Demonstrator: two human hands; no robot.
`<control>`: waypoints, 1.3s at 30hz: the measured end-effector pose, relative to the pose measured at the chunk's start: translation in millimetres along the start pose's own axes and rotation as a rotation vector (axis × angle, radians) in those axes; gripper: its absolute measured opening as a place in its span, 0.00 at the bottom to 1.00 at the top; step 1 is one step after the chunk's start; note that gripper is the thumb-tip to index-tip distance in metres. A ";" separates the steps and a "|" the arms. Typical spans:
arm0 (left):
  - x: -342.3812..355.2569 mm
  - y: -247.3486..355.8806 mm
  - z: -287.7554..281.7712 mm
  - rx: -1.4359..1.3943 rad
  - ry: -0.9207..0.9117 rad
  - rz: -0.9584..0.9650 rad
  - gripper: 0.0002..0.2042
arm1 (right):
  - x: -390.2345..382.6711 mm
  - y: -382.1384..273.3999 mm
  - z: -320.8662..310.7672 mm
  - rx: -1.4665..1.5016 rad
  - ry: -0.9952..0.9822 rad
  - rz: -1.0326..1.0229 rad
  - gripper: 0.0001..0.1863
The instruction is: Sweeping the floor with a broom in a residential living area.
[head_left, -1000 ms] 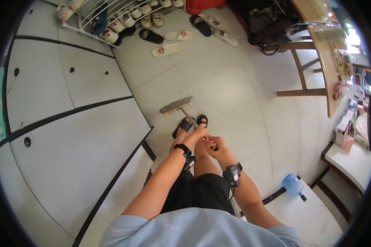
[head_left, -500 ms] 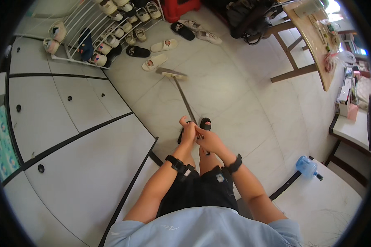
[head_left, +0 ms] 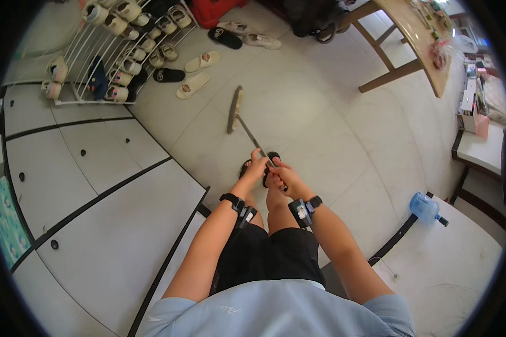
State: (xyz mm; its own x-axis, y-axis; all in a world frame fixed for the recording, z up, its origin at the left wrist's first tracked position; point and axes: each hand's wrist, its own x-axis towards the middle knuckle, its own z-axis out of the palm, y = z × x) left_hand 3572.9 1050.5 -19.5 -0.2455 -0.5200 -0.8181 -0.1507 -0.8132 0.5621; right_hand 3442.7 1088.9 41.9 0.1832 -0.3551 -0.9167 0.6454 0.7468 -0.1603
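Note:
A long-handled broom [head_left: 252, 135] reaches from my hands out to the tile floor. Its wide head [head_left: 235, 109], grey with a pale bristle strip, lies turned almost lengthwise away from me. My left hand [head_left: 256, 168] is closed round the handle, higher up toward the head. Just behind it, nearer the handle's dark end, my right hand [head_left: 285, 176] grips the same stick. Both wrists wear black straps with small devices. Below the hands are my feet in black slippers [head_left: 271, 159].
Pale slippers [head_left: 193, 86] and black ones lie before a white shoe rack [head_left: 95, 103] at the far left. Grey cabinets [head_left: 112, 224] line the left side. A wooden table [head_left: 391, 76] stands far right; a blue water bottle [head_left: 424, 208] lies on a white surface at right.
The broom head has swung from lying crosswise to nearly lengthwise, and the handle tilts more to the left. My right hand has shifted right, by the handle's end. The view has moved slightly.

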 end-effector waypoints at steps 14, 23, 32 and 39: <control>-9.2 40.3 148.9 0.165 -0.367 -0.086 0.29 | -94.5 -52.5 -61.2 -0.246 0.240 -0.136 0.04; 49.7 112.3 14.9 0.029 -0.098 -0.062 0.28 | -0.2 -75.3 69.7 -0.876 0.284 -0.337 0.09; 134.6 209.0 -137.0 -0.392 -0.063 0.030 0.27 | 132.8 -148.2 231.7 -1.422 0.420 -0.556 0.09; 172.0 252.4 -178.0 -0.254 -0.171 -0.021 0.29 | 142.6 -163.5 310.8 -1.516 0.297 -0.392 0.12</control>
State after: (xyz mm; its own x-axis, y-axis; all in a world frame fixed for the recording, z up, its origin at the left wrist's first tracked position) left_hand 3663.1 709.3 -39.9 -0.4058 -0.4681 -0.7850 0.0815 -0.8740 0.4791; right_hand 3593.8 741.4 51.1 -0.0709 -0.6694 -0.7395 -0.7199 0.5475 -0.4266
